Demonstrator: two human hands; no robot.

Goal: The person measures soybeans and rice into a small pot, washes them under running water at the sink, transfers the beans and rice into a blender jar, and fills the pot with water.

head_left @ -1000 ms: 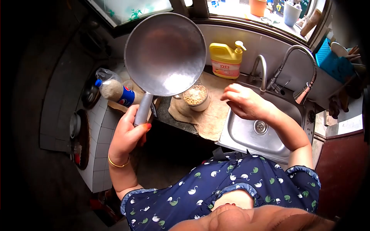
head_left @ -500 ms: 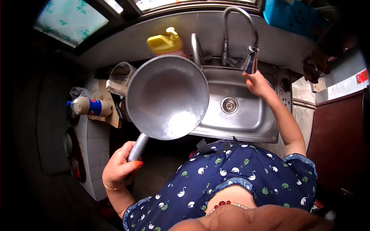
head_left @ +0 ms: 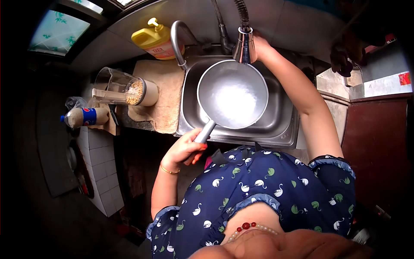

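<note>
My left hand (head_left: 188,149) grips the handle of a grey metal pan (head_left: 233,97), which is over the steel sink (head_left: 280,129). The pan's inside faces up and shines brightly. Just above its far rim hangs the chrome spray head (head_left: 244,47) of the flexible faucet. My right hand (head_left: 261,46) is beside and partly behind that spray head; its fingers are hidden, so its grip cannot be made out. A curved steel tap (head_left: 176,39) stands at the sink's back left.
Left of the sink, a clear jug (head_left: 116,88) with yellowish beans or kernels rests on a tan cloth (head_left: 166,82). A yellow pump bottle (head_left: 151,39) stands behind. Further left lies a blue-labelled plastic bottle (head_left: 90,116).
The pan has moved right, from over the counter to over the sink. My right hand has reached to the faucet and now sits behind its spray head. The view has shifted too.
</note>
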